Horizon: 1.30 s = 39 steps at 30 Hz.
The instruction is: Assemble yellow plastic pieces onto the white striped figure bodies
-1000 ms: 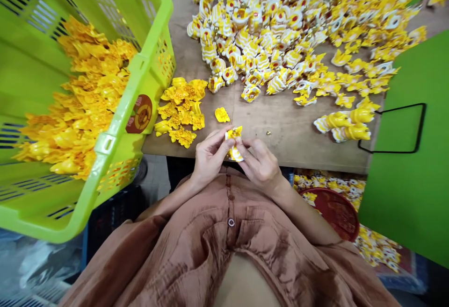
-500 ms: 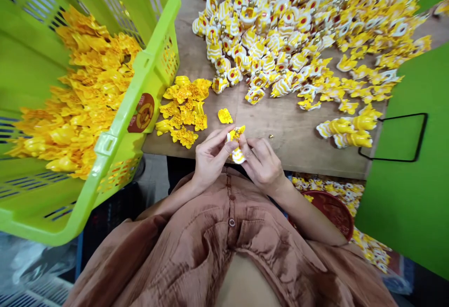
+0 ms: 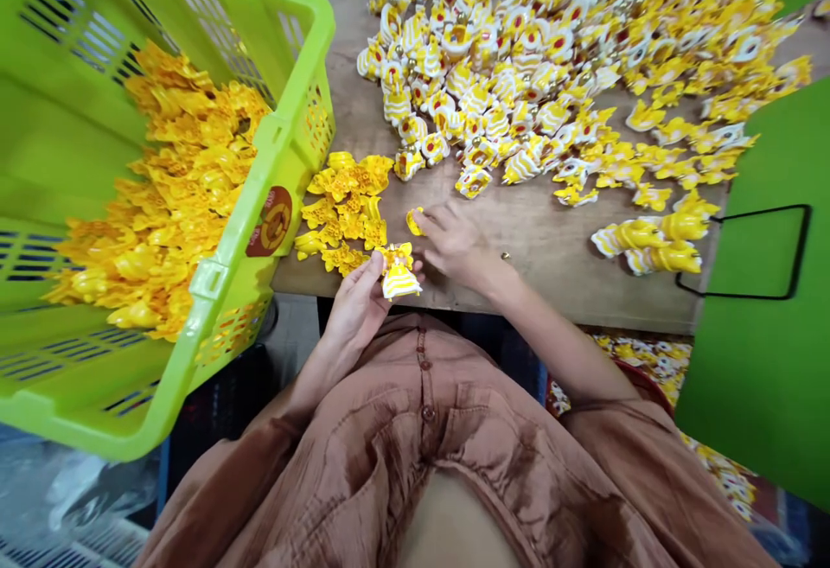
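My left hand (image 3: 358, 302) is closed on a small yellow plastic figure part (image 3: 400, 272) with white wavy stripes, holding it over the table's near edge. My right hand (image 3: 457, 244) reaches across the tabletop with fingers apart. Its fingertips meet a loose yellow plastic piece (image 3: 413, 222) and partly cover it. Left of that piece lies a small heap of plain yellow plastic pieces (image 3: 350, 205). A tiny gold-coloured bit (image 3: 505, 256) rests right of my right wrist.
A green crate (image 3: 224, 283) of yellow pieces stands at left. Many yellow-and-white parts (image 3: 493, 88) cover the table's far side. Several striped pieces (image 3: 648, 235) lie at right, beside a green panel (image 3: 752, 335) with a black wire loop (image 3: 794, 296). More parts (image 3: 648, 360) lie below the table.
My right hand has let go of the striped part and moved up to the loose yellow piece. My left hand has carried the part to the left.
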### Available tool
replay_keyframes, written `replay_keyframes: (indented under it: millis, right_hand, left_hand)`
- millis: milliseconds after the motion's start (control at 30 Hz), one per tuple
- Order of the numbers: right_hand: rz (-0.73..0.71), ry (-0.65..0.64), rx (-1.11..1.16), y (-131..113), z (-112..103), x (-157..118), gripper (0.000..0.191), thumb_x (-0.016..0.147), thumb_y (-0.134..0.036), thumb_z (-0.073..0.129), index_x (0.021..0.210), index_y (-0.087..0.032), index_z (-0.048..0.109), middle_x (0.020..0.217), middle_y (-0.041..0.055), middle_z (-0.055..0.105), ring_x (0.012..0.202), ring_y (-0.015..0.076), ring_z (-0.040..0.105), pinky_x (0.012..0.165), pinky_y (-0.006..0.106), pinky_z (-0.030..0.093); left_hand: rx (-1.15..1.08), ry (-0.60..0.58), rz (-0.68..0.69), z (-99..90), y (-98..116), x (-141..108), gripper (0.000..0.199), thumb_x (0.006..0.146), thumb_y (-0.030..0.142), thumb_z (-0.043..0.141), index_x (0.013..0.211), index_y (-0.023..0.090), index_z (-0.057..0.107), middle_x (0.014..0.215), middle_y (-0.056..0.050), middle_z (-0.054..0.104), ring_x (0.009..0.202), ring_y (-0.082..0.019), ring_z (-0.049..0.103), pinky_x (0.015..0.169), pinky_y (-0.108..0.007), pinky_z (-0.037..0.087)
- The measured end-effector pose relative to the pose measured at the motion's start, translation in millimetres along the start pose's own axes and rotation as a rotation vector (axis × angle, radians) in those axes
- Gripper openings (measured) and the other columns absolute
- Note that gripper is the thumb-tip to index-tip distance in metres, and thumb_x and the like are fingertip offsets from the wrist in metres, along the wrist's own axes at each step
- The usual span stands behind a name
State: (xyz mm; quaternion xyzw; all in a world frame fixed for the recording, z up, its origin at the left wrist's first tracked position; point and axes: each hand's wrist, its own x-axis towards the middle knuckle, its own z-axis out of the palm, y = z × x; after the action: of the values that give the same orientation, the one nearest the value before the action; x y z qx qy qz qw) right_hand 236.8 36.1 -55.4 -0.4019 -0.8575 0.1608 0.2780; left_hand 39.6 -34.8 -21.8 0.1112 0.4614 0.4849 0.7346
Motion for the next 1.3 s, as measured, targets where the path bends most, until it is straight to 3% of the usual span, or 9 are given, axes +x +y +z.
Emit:
replay_keyframes:
  millis: [300, 433, 500, 600, 700, 833, 1000, 1133, 1300]
  right_hand:
    - [0.740, 0.305, 0.676, 13.9, -1.9, -37.9, 0.040, 0.093, -0.059, 0.073, 0.087, -0.020, 0.066, 0.076, 0.0020, 0.073, 0.063, 0.0168, 0.071, 0.057, 0.028, 0.057]
    - [0.538, 0.052, 0.169, 4.8, -30.1, -55.0, 0.035, 0.103, -0.039, 0.060, 0.076, -0.019, 0.069, 0.072, 0.0060, 0.071, 0.066, 0.0177, 0.066, 0.066, 0.031, 0.054]
    - [0.347, -0.067, -0.059, 3.8, -48.6, -56.3, 0.025, 0.103, -0.021, 0.054, 0.094, -0.017, 0.076, 0.096, 0.0122, 0.078, 0.086, 0.0221, 0.071, 0.080, 0.035, 0.056]
    - [0.003, -0.282, -0.158, 13.1, -65.0, -50.1, 0.050, 0.095, -0.001, 0.047, 0.136, -0.021, 0.070, 0.144, 0.0139, 0.069, 0.126, 0.0290, 0.064, 0.102, 0.046, 0.056]
    - [-0.241, -0.417, -0.143, 32.0, -58.0, -43.6, 0.053, 0.096, -0.002, 0.049, 0.142, -0.022, 0.067, 0.139, 0.0129, 0.071, 0.128, 0.0302, 0.061, 0.108, 0.054, 0.054]
    - [-0.205, -0.146, -0.086, 40.8, -35.0, -47.8, 0.030, 0.105, -0.014, 0.053, 0.124, -0.018, 0.076, 0.098, 0.0102, 0.077, 0.092, 0.0234, 0.067, 0.089, 0.043, 0.061]
    - [0.079, 0.364, 0.025, -11.1, -32.5, -53.8, 0.038, 0.101, -0.017, 0.066, 0.139, -0.023, 0.071, 0.092, 0.0047, 0.074, 0.082, 0.0194, 0.068, 0.076, 0.035, 0.060]
    - [0.033, 0.419, -0.055, -51.5, -36.8, -49.7, 0.059, 0.098, -0.008, 0.067, 0.155, -0.022, 0.059, 0.092, 0.0051, 0.074, 0.083, 0.0202, 0.067, 0.084, 0.038, 0.061]
    - [-0.091, 0.337, -0.248, -53.3, -37.8, -51.1, 0.066, 0.101, -0.008, 0.063, 0.164, -0.012, 0.044, 0.089, 0.0066, 0.073, 0.079, 0.0215, 0.063, 0.091, 0.044, 0.063]
  left_hand:
    - [0.055, -0.079, -0.089, 4.6, -5.0, 2.4, 0.046, 0.082, 0.057, 0.089, 0.098, 0.015, 0.079, 0.099, -0.013, 0.085, 0.108, -0.032, 0.082, 0.101, -0.047, 0.067]
    - [0.071, -0.102, -0.135, 9.3, -8.5, 7.1, 0.044, 0.083, 0.054, 0.089, 0.098, 0.015, 0.078, 0.102, -0.013, 0.085, 0.109, -0.031, 0.082, 0.102, -0.045, 0.066]
    - [0.074, -0.086, -0.152, 11.0, -6.7, 6.9, 0.042, 0.087, 0.052, 0.086, 0.100, 0.013, 0.078, 0.104, -0.014, 0.085, 0.110, -0.030, 0.081, 0.102, -0.044, 0.066]
    - [0.077, -0.056, -0.189, 14.0, -1.2, 5.0, 0.041, 0.094, 0.050, 0.079, 0.104, 0.010, 0.078, 0.107, -0.016, 0.084, 0.107, -0.028, 0.081, 0.101, -0.042, 0.066]
    - [0.079, -0.038, -0.229, 15.5, 4.0, 3.9, 0.042, 0.100, 0.049, 0.072, 0.111, 0.009, 0.078, 0.110, -0.016, 0.084, 0.101, -0.026, 0.082, 0.099, -0.040, 0.067]
    - [0.051, -0.067, -0.234, 12.2, 3.1, 6.1, 0.038, 0.101, 0.046, 0.070, 0.112, 0.011, 0.078, 0.113, -0.015, 0.083, 0.106, -0.027, 0.081, 0.099, -0.042, 0.067]
    - [0.045, -0.107, -0.055, 16.4, -14.1, 13.2, 0.041, 0.089, 0.044, 0.084, 0.116, 0.014, 0.079, 0.121, -0.014, 0.082, 0.123, -0.031, 0.075, 0.108, -0.044, 0.062]
    - [0.077, -0.130, 0.030, 28.0, -24.4, 15.5, 0.044, 0.087, 0.048, 0.086, 0.118, 0.018, 0.080, 0.126, -0.012, 0.080, 0.133, -0.029, 0.070, 0.115, -0.043, 0.057]
    - [0.112, -0.165, 0.041, 34.2, -27.8, 13.7, 0.048, 0.086, 0.051, 0.086, 0.121, 0.020, 0.080, 0.131, -0.011, 0.079, 0.135, -0.030, 0.068, 0.115, -0.042, 0.055]
